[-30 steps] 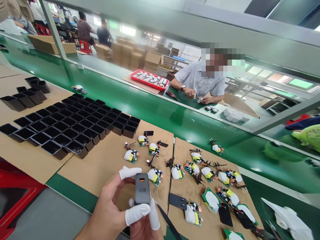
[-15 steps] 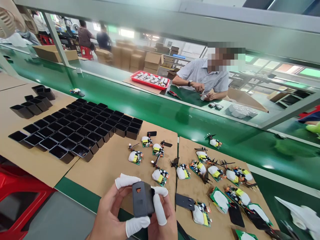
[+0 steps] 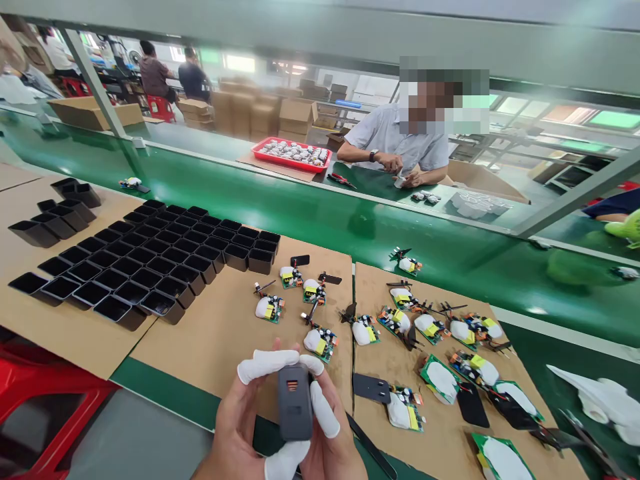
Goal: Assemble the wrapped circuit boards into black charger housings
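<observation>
A black plastic power adapter case is held up near the front edge, its end face with a small window towards me. Orange-coloured parts show inside that window. My left hand grips the case from the left, with a white-capped thumb under its lower end and white-capped fingers at its upper end. From the right, my right hand closes around the case, capped fingers along its side and top. Beyond my hands lie several circuit boards with white filler, yellow tape and black end plates attached by wires.
Open black cases stand in rows at left on cardboard. A green belt runs behind, with a few boards on it. Across it a co-worker handles a small part near a red tray. A red stool is lower left.
The case has turned so its windowed end faces me more squarely. Both hands have shifted slightly right with it, fingers repositioned at its top. On the belt, boards have moved a little left.
</observation>
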A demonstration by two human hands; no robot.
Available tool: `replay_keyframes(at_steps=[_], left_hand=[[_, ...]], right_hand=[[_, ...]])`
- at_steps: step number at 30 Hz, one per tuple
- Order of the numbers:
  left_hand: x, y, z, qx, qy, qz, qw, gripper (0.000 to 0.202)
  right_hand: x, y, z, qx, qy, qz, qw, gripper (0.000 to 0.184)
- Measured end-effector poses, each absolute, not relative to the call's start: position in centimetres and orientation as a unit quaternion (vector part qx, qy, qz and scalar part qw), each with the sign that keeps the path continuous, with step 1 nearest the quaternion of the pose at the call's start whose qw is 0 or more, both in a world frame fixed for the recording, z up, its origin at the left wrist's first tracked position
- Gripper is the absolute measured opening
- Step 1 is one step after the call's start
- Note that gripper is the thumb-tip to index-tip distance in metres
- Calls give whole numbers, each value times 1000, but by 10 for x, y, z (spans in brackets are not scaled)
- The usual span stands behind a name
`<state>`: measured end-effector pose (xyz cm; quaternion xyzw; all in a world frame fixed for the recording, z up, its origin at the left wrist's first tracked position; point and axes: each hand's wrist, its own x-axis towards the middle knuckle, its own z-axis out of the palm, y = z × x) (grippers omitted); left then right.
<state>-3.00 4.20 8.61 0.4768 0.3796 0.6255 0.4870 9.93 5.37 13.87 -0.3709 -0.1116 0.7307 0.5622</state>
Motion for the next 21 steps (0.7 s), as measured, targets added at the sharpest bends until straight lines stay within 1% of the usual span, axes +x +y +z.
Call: replay_keyframes(at_steps=[2, 5, 8, 11, 21], left_hand=[[-28, 40, 78, 490, 419, 592, 483, 74], [-28, 38, 73, 502, 406, 567, 511, 75], [-30, 38, 77, 524, 364, 569, 518, 78], [-31, 38, 84, 531, 339, 583, 513, 74], [-30, 36, 87, 527, 354, 577, 514, 67]], right_hand=[[101, 51, 139, -368, -105, 738, 556, 60], [103, 48, 137, -367, -97, 739, 556, 64], [104, 45, 133, -364, -87, 740, 559, 61], [105, 44, 129, -372, -92, 739, 554, 59], [107, 47, 127, -377, -107, 736, 552, 46]])
